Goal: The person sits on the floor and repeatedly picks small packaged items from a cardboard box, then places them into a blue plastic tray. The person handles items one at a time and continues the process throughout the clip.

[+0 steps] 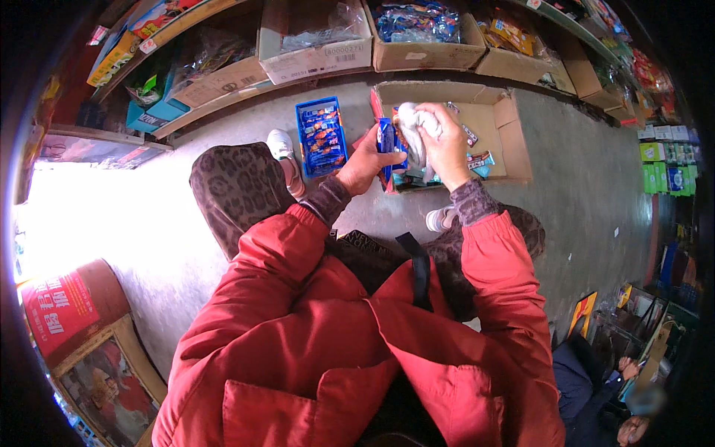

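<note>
My left hand [362,165] grips a narrow blue packet [385,143], held upright with the thumb across it. A crumpled white cloth [412,123] is bunched in my right hand [447,146], close beside the packet. Both hands are over the left part of an open cardboard box [512,134], where several small wrapped snacks lie. To the left of my hands, a blue display box [299,134] stands on the floor, filled with rows of small blue and orange packets.
Cardboard boxes [316,63] of bagged goods line the low shelf ahead. Green packets [659,177] hang at the far right. A red carton [63,309] and a framed picture [112,387] stand at the lower left. Another person's hand [629,368] shows at the lower right.
</note>
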`<state>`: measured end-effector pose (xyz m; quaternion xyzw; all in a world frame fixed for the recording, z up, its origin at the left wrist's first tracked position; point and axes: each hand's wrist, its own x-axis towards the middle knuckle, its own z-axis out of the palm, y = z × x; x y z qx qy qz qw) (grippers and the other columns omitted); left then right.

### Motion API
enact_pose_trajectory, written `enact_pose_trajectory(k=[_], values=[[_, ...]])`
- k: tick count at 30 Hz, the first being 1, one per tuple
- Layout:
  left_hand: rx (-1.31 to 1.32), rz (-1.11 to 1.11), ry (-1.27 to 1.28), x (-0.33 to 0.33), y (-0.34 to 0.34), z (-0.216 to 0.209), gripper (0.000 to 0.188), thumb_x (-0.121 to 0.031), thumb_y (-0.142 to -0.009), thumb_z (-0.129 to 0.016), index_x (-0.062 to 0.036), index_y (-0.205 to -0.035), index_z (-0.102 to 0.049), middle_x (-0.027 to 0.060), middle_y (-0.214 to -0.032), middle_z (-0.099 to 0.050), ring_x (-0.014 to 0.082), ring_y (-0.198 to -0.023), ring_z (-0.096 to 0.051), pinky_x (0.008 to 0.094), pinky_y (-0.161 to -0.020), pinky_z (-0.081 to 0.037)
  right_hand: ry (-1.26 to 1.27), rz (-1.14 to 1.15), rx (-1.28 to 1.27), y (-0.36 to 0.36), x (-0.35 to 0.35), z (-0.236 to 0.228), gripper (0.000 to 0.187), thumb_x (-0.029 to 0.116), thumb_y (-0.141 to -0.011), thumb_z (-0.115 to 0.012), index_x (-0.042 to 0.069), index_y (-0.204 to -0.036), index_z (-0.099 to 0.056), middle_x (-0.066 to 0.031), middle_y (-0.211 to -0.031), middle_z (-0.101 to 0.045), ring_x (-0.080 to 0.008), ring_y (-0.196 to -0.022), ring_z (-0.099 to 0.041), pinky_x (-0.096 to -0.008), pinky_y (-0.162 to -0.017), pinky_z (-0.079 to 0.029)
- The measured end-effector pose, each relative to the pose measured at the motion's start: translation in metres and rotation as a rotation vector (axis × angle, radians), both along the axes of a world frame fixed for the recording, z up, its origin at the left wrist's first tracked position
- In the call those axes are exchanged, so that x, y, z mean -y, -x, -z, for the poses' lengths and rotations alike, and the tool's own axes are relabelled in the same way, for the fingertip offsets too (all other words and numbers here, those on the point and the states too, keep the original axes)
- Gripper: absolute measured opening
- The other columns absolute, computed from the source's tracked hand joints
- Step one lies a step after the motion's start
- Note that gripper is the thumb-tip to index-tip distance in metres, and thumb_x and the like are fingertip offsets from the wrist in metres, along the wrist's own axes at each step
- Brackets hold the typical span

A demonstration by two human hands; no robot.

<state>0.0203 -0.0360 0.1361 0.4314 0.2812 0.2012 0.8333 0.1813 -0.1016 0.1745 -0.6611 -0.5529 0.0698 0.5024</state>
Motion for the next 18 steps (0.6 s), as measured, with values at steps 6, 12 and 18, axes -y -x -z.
enact_pose_trajectory(k=[6,12,18], values=[[0.036,-0.072,0.054,0.007,0.002,0.004,0.060,0.005,-0.082,-0.074,-0.0103,-0.133,-0.047,0.0016,-0.106,-0.064,0.0159,-0.092,-0.065,0.0306,-0.081,-0.054,0.008,0.194,-0.074,-0.014,-0.006,-0.004,0.035,-0.008,-0.073,-0.070,0.010,-0.103,-0.066,-0.0117,-0.096,-0.066,-0.0322,-0.094,-0.065,-0.0384,-0.081,-0.051],[-0.063,-0.080,0.021,0.000,0.005,0.009,0.050,-0.002,-0.084,-0.075,-0.0120,-0.126,-0.051,-0.0009,-0.101,-0.065,0.0134,-0.089,-0.066,0.0290,-0.076,-0.052,-0.006,0.021,0.043,-0.003,0.003,-0.011,0.037,-0.010,-0.076,-0.069,0.008,-0.109,-0.067,-0.0083,-0.105,-0.067,-0.0222,-0.099,-0.066,-0.0305,-0.087,-0.050],[0.087,-0.057,0.333,-0.005,0.010,0.009,0.038,-0.016,-0.096,-0.063,-0.0094,-0.132,-0.050,0.0037,-0.105,-0.065,0.0171,-0.096,-0.066,0.0355,-0.084,-0.058,0.145,-0.120,0.008,0.008,0.002,-0.006,0.039,-0.010,-0.073,-0.071,0.009,-0.107,-0.067,-0.0085,-0.105,-0.066,-0.0258,-0.100,-0.066,-0.0330,-0.087,-0.051]])
